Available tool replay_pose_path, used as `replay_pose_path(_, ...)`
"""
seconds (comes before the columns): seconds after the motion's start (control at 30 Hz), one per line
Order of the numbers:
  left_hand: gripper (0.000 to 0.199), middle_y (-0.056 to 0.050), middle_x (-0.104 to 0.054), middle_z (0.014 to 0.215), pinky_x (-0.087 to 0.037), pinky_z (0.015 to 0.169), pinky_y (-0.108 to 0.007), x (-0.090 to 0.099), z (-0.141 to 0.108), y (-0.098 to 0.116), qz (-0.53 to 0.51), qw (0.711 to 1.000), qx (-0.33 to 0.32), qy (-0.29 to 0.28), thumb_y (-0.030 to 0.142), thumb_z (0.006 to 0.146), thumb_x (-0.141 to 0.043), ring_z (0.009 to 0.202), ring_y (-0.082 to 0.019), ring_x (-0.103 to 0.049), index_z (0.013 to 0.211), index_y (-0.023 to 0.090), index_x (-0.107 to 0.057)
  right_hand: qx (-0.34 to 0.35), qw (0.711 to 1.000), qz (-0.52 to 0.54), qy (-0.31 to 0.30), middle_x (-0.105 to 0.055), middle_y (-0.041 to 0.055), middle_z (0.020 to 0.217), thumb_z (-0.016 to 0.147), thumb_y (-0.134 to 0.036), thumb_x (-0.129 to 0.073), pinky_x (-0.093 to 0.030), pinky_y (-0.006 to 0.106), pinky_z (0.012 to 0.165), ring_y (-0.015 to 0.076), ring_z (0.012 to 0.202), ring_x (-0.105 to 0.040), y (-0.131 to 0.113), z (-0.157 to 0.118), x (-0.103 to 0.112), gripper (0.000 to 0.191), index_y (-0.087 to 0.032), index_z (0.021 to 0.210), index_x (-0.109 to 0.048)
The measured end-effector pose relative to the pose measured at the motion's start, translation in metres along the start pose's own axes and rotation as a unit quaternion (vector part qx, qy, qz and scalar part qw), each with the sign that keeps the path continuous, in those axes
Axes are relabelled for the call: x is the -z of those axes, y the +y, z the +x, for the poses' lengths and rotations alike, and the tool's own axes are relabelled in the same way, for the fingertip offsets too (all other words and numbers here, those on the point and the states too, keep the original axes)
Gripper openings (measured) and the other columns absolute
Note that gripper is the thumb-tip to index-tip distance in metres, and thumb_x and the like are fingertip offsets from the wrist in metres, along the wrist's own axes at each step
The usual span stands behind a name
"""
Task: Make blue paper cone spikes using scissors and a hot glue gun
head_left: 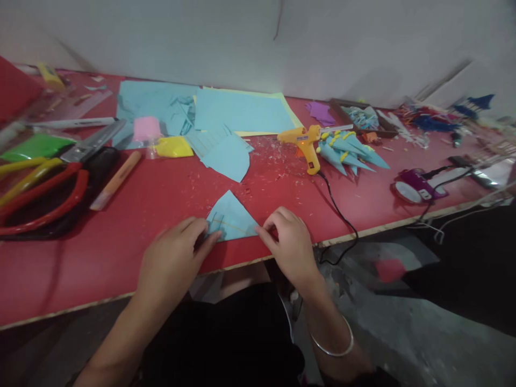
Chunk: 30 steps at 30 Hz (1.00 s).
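Observation:
Near the table's front edge lies a light blue paper piece with a pointed top and a brownish line across it. My left hand pinches its left corner between thumb and fingers. At the right corner, my right hand closes thumb and forefinger on the paper. Just beyond, more cut blue paper pieces lie in a loose pile. A yellow glue gun rests to the right of them, beside several blue paper cones with yellow bits.
Red-handled scissors, a wooden-handled tool and a yellow packet lie on the left. Blue sheets are at the back. A black cord hangs over the front edge. A purple lamp-like device sits at right.

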<state>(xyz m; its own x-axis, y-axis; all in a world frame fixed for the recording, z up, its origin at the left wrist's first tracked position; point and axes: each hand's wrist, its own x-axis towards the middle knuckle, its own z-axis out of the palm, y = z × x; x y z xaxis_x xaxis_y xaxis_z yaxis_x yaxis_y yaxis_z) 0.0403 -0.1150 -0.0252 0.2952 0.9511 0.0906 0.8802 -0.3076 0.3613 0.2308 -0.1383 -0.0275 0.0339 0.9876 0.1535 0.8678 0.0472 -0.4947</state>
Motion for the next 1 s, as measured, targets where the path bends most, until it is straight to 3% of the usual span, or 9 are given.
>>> replay_pose_path(0.33,0.033,0.001,-0.046,0.059,-0.024,0.049,-0.028,-0.003,-0.004,0.001,0.017,0.999,0.003,0.029,0.038,0.086,-0.043,0.051,-0.014,-0.039,0.058,0.022,-0.034,0.004,1.0,-0.003,0.005,-0.055,0.0007,0.074,0.084,-0.027,-0.057,-0.036,0.03,0.067,0.0157,0.072,-0.051,0.0,0.0,0.001,0.019,-0.019,0.068,-0.052)
replay_pose_path(0.57,0.031,-0.002,-0.056,0.081,-0.034,0.054,-0.028,-0.006,-0.003,-0.001,-0.026,0.999,0.014,0.043,0.041,0.086,-0.045,0.058,-0.013,-0.047,0.063,0.02,-0.043,0.009,0.998,0.055,-0.014,-0.057,0.0012,0.078,0.083,-0.016,-0.054,-0.038,0.027,0.067,0.015,0.074,-0.052,0.003,0.0,0.004,0.009,-0.019,0.075,-0.054)
replay_pose_path(0.87,0.03,-0.002,-0.059,0.083,-0.036,0.055,-0.028,-0.008,-0.003,0.0,-0.025,0.998,0.02,0.05,0.04,0.084,-0.047,0.062,-0.014,-0.05,0.062,0.02,-0.044,0.043,0.999,0.007,-0.025,-0.059,0.0026,0.084,0.084,-0.009,-0.045,-0.036,0.031,0.074,0.0177,0.082,-0.053,-0.002,-0.004,0.003,0.017,-0.02,0.084,-0.058)
replay_pose_path(1.0,0.028,-0.002,-0.059,0.083,-0.036,0.055,-0.028,-0.008,-0.002,-0.001,-0.03,0.998,0.02,0.051,0.038,0.084,-0.047,0.062,-0.013,-0.05,0.062,0.02,-0.045,0.039,0.999,-0.025,0.004,-0.06,0.0031,0.083,0.086,-0.023,-0.049,-0.035,0.033,0.072,0.0191,0.082,-0.053,-0.009,-0.004,-0.004,0.01,-0.02,0.082,-0.057)
